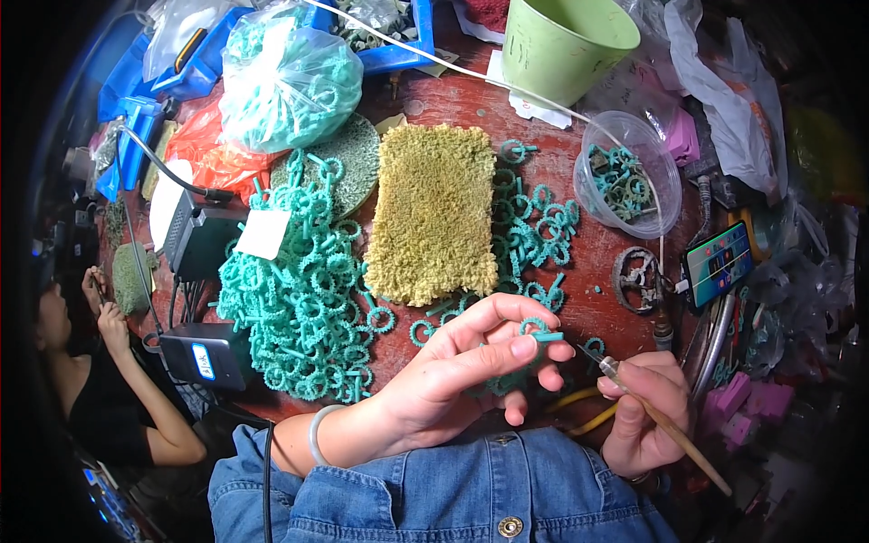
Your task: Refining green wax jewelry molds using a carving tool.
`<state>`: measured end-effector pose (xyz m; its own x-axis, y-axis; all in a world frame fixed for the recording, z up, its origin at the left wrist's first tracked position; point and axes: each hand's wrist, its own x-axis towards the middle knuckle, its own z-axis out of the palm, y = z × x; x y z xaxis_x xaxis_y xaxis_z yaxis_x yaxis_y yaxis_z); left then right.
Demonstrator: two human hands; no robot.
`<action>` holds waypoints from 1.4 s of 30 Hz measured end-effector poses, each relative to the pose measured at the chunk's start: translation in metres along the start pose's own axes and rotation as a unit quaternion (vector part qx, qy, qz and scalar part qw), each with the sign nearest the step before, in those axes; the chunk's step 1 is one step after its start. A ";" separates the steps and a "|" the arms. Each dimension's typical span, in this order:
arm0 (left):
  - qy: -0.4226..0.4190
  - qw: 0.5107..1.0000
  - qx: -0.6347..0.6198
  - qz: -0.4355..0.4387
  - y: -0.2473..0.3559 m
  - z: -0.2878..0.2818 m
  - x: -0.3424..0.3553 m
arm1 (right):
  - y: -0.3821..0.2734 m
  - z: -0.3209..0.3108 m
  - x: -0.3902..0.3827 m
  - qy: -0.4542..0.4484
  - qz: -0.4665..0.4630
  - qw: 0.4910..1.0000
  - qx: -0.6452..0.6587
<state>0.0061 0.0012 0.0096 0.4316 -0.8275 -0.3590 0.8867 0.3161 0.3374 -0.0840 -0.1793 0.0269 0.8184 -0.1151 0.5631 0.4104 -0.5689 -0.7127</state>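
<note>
My left hand [444, 366] pinches a small teal ring [540, 331] with a short stem between thumb and fingers. My right hand [650, 412] grips a slim wooden-handled tool [681, 440] with a thin metal tip, which points at the ring and sits just right of it. Further teal pieces lie partly hidden beneath the left hand. Left of my hands spreads a large heap of teal rings [303, 317] with beaded edges, a white paper tag [263, 233] on top. Beyond my hands lies a rough yellowish-green slab [433, 213], with a smaller group of rings [541, 222] along its right side.
A round clear tub [665, 195] holds more teal pieces. Behind it stands a green bucket [566, 54]. A lit phone [720, 262] leans at the right. A stuffed plastic bag [290, 86] and blue trays [195, 77] fill the back left. Another person [127, 380] sits at the far left.
</note>
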 end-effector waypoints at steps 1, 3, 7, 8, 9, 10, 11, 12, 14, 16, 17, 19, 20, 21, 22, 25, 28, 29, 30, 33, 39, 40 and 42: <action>-0.001 1.000 -0.003 0.005 0.000 0.000 -0.001 | 0.000 0.001 0.001 0.000 -0.001 1.000 -0.002; -0.003 1.000 -0.008 0.010 0.001 -0.001 -0.002 | -0.001 0.002 0.001 0.000 -0.017 1.000 -0.008; -0.004 1.000 -0.010 0.013 0.000 -0.001 -0.001 | -0.002 0.001 0.003 -0.010 -0.026 1.000 -0.001; -0.004 1.000 -0.015 0.013 -0.001 -0.001 -0.001 | -0.003 0.001 0.003 -0.022 -0.019 1.000 0.003; -0.004 1.000 -0.014 0.013 -0.001 -0.001 -0.001 | -0.003 0.001 0.004 -0.035 -0.013 0.999 0.008; -0.005 1.000 -0.013 0.015 -0.001 -0.002 -0.001 | -0.004 0.001 0.004 -0.045 -0.011 0.999 0.007; -0.005 1.000 -0.011 0.016 -0.001 -0.002 -0.001 | -0.004 0.001 0.005 -0.045 -0.011 0.999 0.008; -0.005 1.000 -0.011 0.016 -0.002 -0.003 0.000 | -0.004 0.000 0.005 -0.053 -0.010 0.999 0.005; -0.009 1.000 -0.009 0.017 -0.003 -0.003 0.000 | -0.004 0.000 0.005 -0.061 -0.009 0.998 0.000; -0.010 1.000 -0.004 0.018 -0.003 -0.003 0.000 | -0.005 0.000 0.005 -0.071 -0.007 0.997 -0.016; -0.010 1.000 0.001 0.020 -0.003 -0.004 0.000 | -0.005 0.001 0.005 -0.072 -0.007 0.997 -0.015; -0.011 1.000 0.003 0.020 -0.003 -0.004 0.000 | -0.007 0.001 0.006 -0.074 -0.003 0.996 -0.044; -0.013 1.000 0.004 0.019 -0.003 -0.004 0.000 | -0.008 0.000 0.006 -0.074 -0.003 0.996 -0.045; -0.014 1.000 0.004 0.019 -0.003 -0.004 0.000 | -0.009 -0.001 0.006 -0.073 -0.005 0.996 -0.053; -0.013 1.000 0.008 0.020 -0.003 -0.004 0.000 | -0.009 -0.001 0.006 -0.072 -0.007 0.996 -0.059; -0.013 0.999 0.019 0.023 -0.004 -0.005 0.000 | -0.008 0.000 0.001 -0.058 0.005 0.998 -0.025; -0.009 0.999 0.047 0.019 -0.005 -0.004 -0.001 | -0.009 0.001 -0.007 -0.018 0.071 0.997 -0.011; -0.005 0.998 0.067 0.014 -0.004 -0.003 0.000 | -0.008 0.001 -0.007 -0.017 0.072 0.997 -0.010; -0.005 0.997 0.080 0.018 -0.005 -0.002 0.000 | -0.006 0.003 -0.005 -0.027 0.074 0.996 -0.030; -0.008 0.985 0.168 0.051 -0.005 0.000 -0.001 | -0.008 0.008 -0.001 -0.032 0.087 0.995 -0.028; -0.016 0.971 0.233 0.056 -0.001 0.004 -0.002 | -0.003 0.009 -0.005 -0.039 0.082 0.996 -0.014; -0.013 0.971 0.233 0.058 0.000 0.005 -0.002 | -0.003 0.008 -0.005 -0.037 0.072 0.997 -0.014; -0.016 0.981 0.190 0.036 0.000 0.005 -0.001 | -0.002 0.006 -0.005 -0.036 0.061 0.997 -0.015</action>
<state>0.0050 0.0000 0.0142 0.4805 -0.8249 -0.2976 0.7260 0.1838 0.6626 -0.0865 -0.1721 0.0230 0.8888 -0.1274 0.4402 0.2942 -0.5779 -0.7613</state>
